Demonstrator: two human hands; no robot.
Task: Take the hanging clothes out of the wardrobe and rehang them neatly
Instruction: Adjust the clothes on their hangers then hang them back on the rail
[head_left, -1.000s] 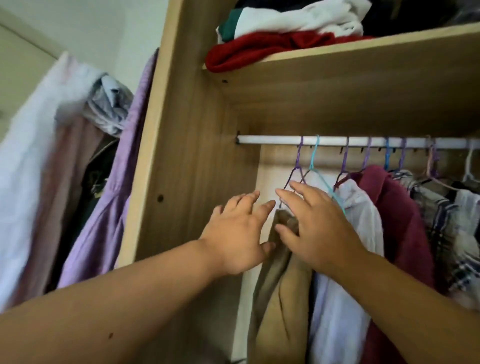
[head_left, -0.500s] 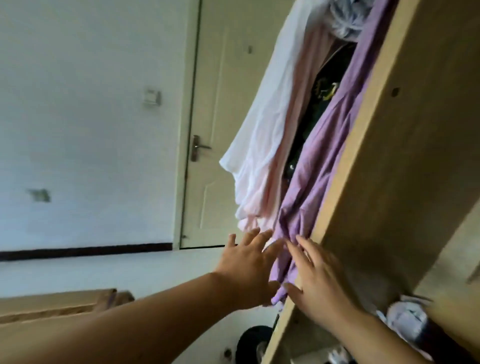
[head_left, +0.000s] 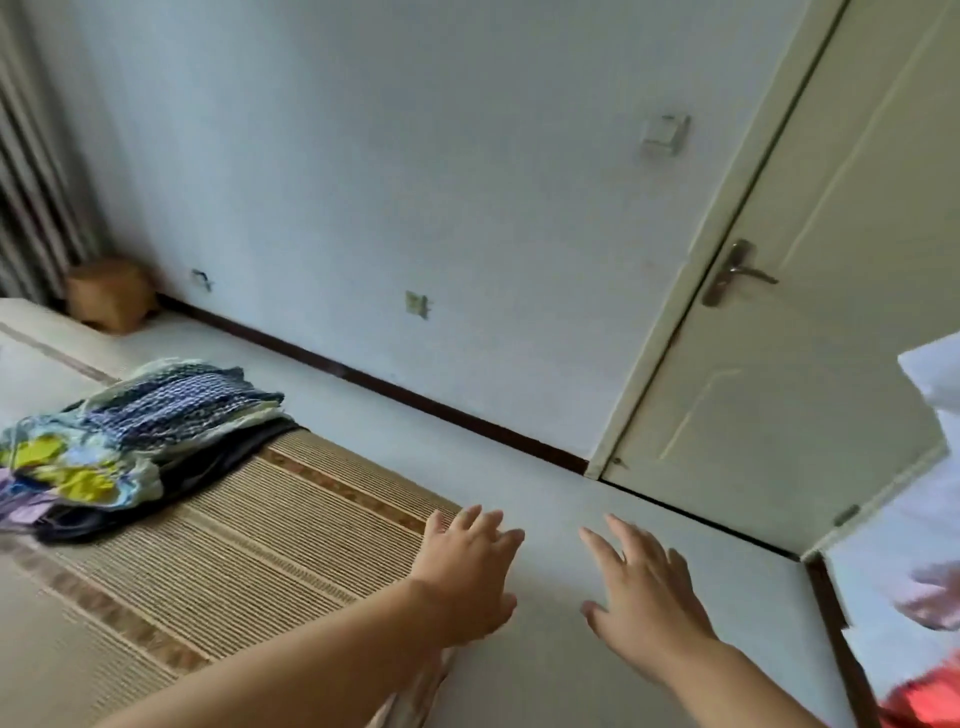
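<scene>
Lower centre of frame: left hand and right hand stretched forward side by side, palms down, fingers loosely spread, empty, not touching anything or each other. Bare forearms running in from bottom edge. Under left hand, corner of woven straw mat with brown patterned border, covering lower left of frame, apparently on a raised surface. Under right hand, pale floor. Mid left, on the mat: heap of clothes, blue-and-white knit piece on top, yellow-blue floral fabric at left, dark garment underneath; loosely piled, not on hangers as far as visible. Right edge of frame: white fabric hanging in, blurred; pinkish fabric lower down and red fabric in bottom right corner, cannot tell what garments. Wardrobe not in frame. Further back: dark skirting board along base of white wall, running diagonally from mid left to lower right. Upper right: cream door, shut, metal lever handle. Light switch on wall just beside door frame; small socket lower on wall. Far left: brown cardboard box in corner by the wall, striped curtain above it at upper left edge.
</scene>
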